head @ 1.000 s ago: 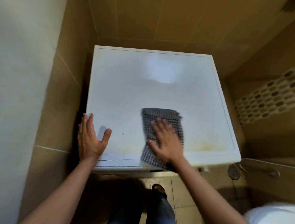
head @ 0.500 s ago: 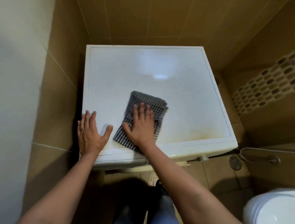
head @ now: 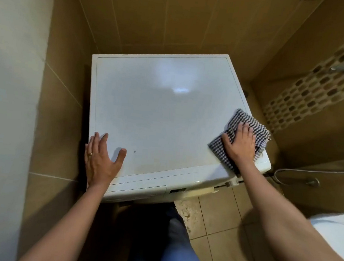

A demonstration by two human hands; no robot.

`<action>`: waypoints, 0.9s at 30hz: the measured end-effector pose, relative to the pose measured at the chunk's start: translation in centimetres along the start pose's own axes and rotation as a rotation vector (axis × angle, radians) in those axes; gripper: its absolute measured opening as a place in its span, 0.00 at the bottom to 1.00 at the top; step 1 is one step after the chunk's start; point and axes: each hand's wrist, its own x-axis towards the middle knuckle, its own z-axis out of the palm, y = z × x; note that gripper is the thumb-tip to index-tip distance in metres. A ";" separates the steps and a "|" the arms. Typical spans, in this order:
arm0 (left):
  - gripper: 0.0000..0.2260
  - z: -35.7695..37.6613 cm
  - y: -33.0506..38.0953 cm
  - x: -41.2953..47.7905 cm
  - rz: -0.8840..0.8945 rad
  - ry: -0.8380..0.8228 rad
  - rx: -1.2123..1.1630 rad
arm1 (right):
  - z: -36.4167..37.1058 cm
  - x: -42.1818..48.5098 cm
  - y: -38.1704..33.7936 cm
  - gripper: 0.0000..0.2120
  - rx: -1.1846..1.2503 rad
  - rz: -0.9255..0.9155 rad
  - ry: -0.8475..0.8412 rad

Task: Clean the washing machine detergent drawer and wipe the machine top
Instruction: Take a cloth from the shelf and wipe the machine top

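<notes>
From the head view, the right hand (head: pixel 240 145) has swept the checked cloth (head: pixel 248 121) from the front middle of the machine top (head: pixel 160 113) out to its edge at about 4 o'clock, where a corner of the cloth now overhangs the side; the fingers lie straight and a little spread on the cloth, pressing it flat, not curled round it; the left hand (head: pixel 100 161) has stayed at about 8 o'clock, palm down, fingers straight and thumb apart, bracing on the top and holding nothing; the cloth now covers the patch where a yellowish mark showed a moment ago, so whether it has lifted cannot be told; a small dark speck (head: pixel 134 151) remains just beside the left thumb, at 7 o'clock; the detergent drawer (head: pixel 139 189) sits shut in the front face below the left hand; I judge the wiping well along, with the back half at 12 o'clock and the speck likely left to pass over.
</notes>
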 end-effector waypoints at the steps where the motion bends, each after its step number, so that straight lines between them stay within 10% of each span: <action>1: 0.43 0.0 -0.1 0.1 -0.003 0.002 0.003 | -0.1 1.2 -1.1 0.48 0.032 0.080 0.011; 4: 0.41 0.2 -0.3 0.1 -0.003 0.013 0.007 | 0.5 3.5 -6.9 0.51 0.037 0.128 0.051; 12: 0.32 0.1 -0.5 0.4 -0.020 0.071 -0.081 | 5.8 -4.3 -24.8 0.41 0.007 -0.588 -0.079; 19: 0.31 0.1 -1.2 0.3 0.011 0.098 -0.128 | 7.9 -10.6 -20.2 0.34 -0.020 -0.927 -0.116; 27: 0.31 0.6 0.6 1.9 -0.082 0.133 -0.066 | 1.3 6.0 -9.8 0.40 0.021 -0.258 0.055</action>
